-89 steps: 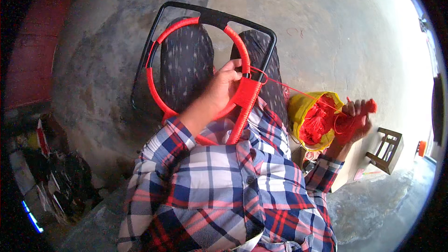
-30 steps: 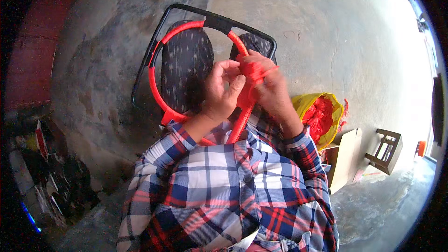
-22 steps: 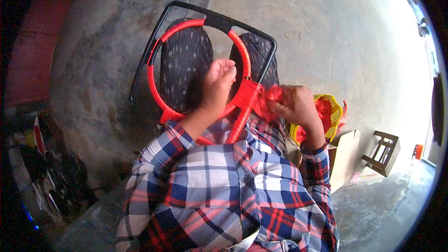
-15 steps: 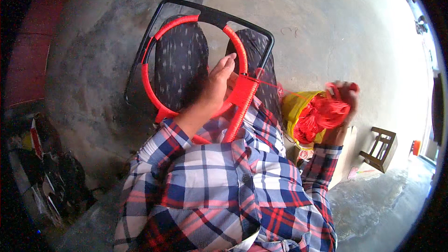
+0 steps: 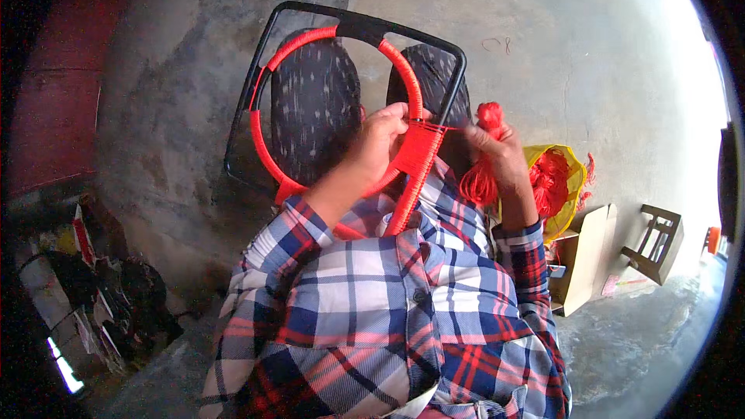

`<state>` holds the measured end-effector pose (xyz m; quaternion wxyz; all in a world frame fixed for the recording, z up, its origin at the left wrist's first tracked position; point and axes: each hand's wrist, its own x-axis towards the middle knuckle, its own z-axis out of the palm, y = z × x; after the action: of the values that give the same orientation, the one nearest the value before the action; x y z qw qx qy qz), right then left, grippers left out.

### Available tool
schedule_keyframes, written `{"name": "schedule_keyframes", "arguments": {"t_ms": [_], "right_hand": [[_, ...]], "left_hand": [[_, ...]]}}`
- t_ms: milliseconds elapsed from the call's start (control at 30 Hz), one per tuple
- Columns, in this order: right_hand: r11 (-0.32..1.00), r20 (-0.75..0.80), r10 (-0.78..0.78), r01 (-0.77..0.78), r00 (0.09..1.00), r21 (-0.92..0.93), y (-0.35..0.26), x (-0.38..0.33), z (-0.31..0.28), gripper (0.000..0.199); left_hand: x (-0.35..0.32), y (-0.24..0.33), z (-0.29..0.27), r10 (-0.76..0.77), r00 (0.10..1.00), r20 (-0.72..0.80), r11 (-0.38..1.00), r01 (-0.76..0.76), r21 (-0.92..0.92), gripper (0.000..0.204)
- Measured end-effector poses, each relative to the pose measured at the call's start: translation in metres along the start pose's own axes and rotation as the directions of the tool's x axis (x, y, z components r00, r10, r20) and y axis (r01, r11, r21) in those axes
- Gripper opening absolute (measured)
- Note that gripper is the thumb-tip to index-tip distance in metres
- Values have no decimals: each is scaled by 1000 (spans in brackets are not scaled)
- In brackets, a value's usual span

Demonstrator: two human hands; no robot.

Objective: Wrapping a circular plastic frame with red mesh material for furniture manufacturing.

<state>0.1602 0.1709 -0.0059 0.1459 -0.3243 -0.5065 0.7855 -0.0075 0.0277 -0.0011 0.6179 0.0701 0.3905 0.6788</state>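
A black metal frame [image 5: 365,25] with a red-wrapped ring [image 5: 260,147] inside it rests upright across my knees. My left hand [image 5: 380,143] grips the ring at its right side, where red cord is woven into a flat band [image 5: 415,167]. My right hand [image 5: 497,151] is closed on a bundle of red cord [image 5: 483,157] just right of the frame. A short taut strand [image 5: 450,129] runs from the bundle to the woven band.
A yellow bag [image 5: 560,186] holding more red cord sits on the concrete floor at my right. A cardboard box [image 5: 586,256] and a small wooden stool [image 5: 656,240] stand beyond it. Dark clutter [image 5: 101,287] lies at the lower left.
My right hand, which had swung far out to the right with the cord bundle, has come back close to the frame. The left hand has stayed on the ring.
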Motion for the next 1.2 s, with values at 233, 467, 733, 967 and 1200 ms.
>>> {"name": "schedule_keyframes", "arguments": {"t_ms": [233, 467, 733, 967, 1200], "right_hand": [[998, -82, 2, -7, 997, -66, 15, -17, -5, 15], [994, 3, -4, 5, 1000, -107, 26, -20, -11, 13], [914, -37, -269, 242, 963, -324, -3, 21, -64, 21], [34, 639, -390, 704, 663, -710, -51, 33, 60, 38], [316, 124, -710, 471, 693, -823, -11, 42, 17, 45]], "left_hand": [[0, -1, 0, -95, 991, -96, 993, 88, -79, 33], [-5, 0, -1, -82, 993, -83, 990, 71, -125, 27], [4, -1, -15, -107, 986, -126, 983, 85, -165, 22], [-1, 5, 12, 561, 810, -174, 797, -471, 378, 30], [5, -4, -13, 295, 902, -316, 952, -250, 178, 36]]}}
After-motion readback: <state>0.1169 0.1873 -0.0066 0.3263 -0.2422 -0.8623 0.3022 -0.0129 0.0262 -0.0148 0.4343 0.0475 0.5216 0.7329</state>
